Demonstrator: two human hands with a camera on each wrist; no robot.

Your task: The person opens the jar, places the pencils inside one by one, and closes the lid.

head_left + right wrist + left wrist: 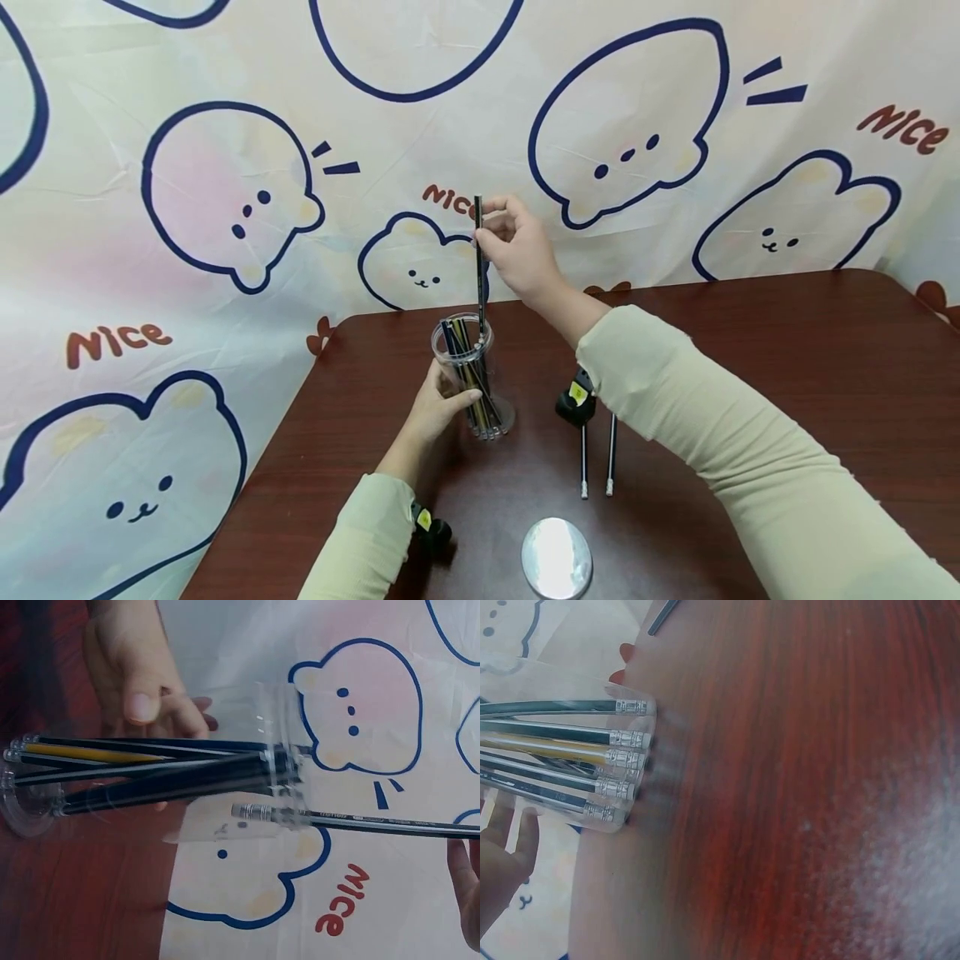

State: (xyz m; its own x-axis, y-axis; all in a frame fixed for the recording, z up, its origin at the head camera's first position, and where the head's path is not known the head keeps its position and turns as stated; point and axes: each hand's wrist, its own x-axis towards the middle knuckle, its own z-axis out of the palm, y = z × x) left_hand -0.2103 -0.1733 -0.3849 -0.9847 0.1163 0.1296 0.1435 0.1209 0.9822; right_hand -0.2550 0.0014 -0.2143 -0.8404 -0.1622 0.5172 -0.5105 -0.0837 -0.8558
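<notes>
My left hand (438, 404) grips a clear plastic jar (491, 367) around its side, thumb across the front. The jar leans over the table and holds several pencils (562, 735), mostly dark with one yellow, eraser ends at the bottom. Above its mouth, my right hand (517, 246) pinches a dark striped pencil (480, 258) near the upper end. That pencil points eraser down, and in the right wrist view its eraser (251, 812) sits just inside the jar's rim. Only some fingers (463, 885) of the right hand show there.
Two more dark pencils (584, 462) lie on the brown table (787, 400), partly covered by the right forearm. A round shiny disc (557, 557) rests near the front. Small black devices with yellow stickers show by the right sleeve (576, 404) and left cuff. A cartoon-printed cloth (247, 333) hangs behind.
</notes>
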